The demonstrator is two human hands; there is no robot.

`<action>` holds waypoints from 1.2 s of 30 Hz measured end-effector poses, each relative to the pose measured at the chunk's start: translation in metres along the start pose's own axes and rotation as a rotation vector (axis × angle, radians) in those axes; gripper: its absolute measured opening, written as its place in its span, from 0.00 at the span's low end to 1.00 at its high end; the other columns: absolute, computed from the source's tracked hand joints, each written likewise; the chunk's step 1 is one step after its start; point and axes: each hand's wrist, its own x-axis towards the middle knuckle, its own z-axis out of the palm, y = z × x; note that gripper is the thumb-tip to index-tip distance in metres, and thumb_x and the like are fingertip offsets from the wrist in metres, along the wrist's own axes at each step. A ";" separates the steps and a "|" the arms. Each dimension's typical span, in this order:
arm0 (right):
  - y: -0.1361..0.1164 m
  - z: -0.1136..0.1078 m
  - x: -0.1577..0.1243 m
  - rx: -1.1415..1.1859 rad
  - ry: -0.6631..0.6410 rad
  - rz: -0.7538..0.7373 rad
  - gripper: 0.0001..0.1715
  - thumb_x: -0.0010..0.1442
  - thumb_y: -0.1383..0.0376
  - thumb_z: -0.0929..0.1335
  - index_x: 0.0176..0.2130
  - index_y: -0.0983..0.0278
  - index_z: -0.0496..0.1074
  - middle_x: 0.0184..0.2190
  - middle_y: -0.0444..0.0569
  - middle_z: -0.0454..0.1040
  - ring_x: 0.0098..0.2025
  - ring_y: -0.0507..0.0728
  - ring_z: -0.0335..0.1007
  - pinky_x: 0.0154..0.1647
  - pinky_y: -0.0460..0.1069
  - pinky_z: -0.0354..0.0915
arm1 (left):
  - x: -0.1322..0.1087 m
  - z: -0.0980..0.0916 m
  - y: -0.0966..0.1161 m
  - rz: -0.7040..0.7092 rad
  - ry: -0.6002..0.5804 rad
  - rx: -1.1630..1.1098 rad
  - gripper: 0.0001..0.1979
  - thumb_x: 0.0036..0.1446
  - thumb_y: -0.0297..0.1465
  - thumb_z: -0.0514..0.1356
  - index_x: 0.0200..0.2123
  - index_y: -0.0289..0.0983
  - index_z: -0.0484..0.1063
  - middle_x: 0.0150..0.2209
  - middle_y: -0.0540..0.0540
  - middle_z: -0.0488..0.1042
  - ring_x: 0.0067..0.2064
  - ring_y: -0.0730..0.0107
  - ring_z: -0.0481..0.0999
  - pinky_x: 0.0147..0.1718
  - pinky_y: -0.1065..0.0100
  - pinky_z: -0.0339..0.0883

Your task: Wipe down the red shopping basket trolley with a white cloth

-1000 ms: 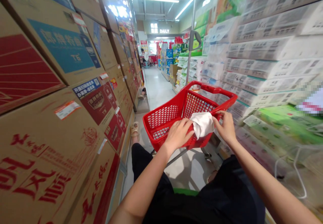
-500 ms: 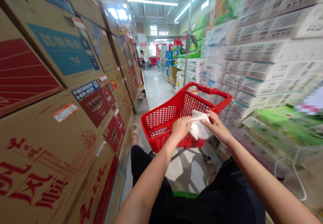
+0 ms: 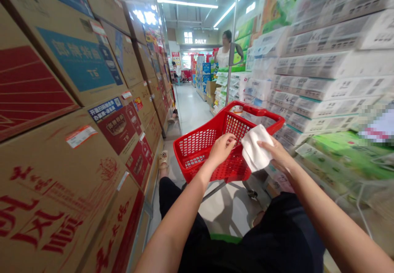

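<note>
Your right hand (image 3: 277, 154) holds the white cloth (image 3: 255, 153) with fingers closed on it, just off the red basket (image 3: 203, 141) rim at about 3 o'clock. Your left hand (image 3: 222, 149) rests on the near rim, fingers loosely curled, holding nothing. The wiping looks partly done; the far handle seems left. The cloth's long side runs from 11 to 5 o'clock
</note>
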 end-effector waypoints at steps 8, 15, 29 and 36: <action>-0.003 -0.037 0.026 -0.976 0.384 -0.664 0.31 0.58 0.68 0.66 0.61 0.59 0.66 0.60 0.52 0.71 0.60 0.64 0.67 0.61 0.61 0.62 | -0.026 0.007 -0.013 -0.081 -0.327 0.672 0.22 0.71 0.41 0.49 0.65 0.44 0.59 0.55 0.43 0.75 0.52 0.60 0.78 0.51 0.61 0.70; 0.059 0.015 0.012 -1.359 0.102 -0.764 0.37 0.66 0.72 0.57 0.71 0.61 0.50 0.69 0.54 0.58 0.72 0.61 0.47 0.70 0.65 0.49 | -0.027 0.012 -0.012 -0.105 -0.361 0.750 0.21 0.73 0.36 0.44 0.66 0.47 0.56 0.50 0.43 0.78 0.48 0.61 0.80 0.47 0.61 0.73; 0.057 -0.005 0.017 -1.325 0.104 -0.726 0.39 0.63 0.74 0.58 0.71 0.60 0.52 0.68 0.53 0.59 0.72 0.63 0.48 0.70 0.67 0.49 | -0.027 0.021 -0.006 -0.156 -0.391 0.745 0.17 0.73 0.38 0.46 0.55 0.37 0.64 0.44 0.38 0.78 0.45 0.56 0.81 0.44 0.59 0.74; 0.066 0.025 -0.004 -1.318 -0.130 -0.797 0.37 0.67 0.71 0.57 0.72 0.58 0.49 0.69 0.48 0.58 0.72 0.58 0.48 0.72 0.62 0.48 | -0.030 0.020 -0.003 -0.135 -0.398 0.741 0.17 0.73 0.37 0.44 0.57 0.38 0.63 0.45 0.38 0.78 0.46 0.56 0.81 0.44 0.59 0.74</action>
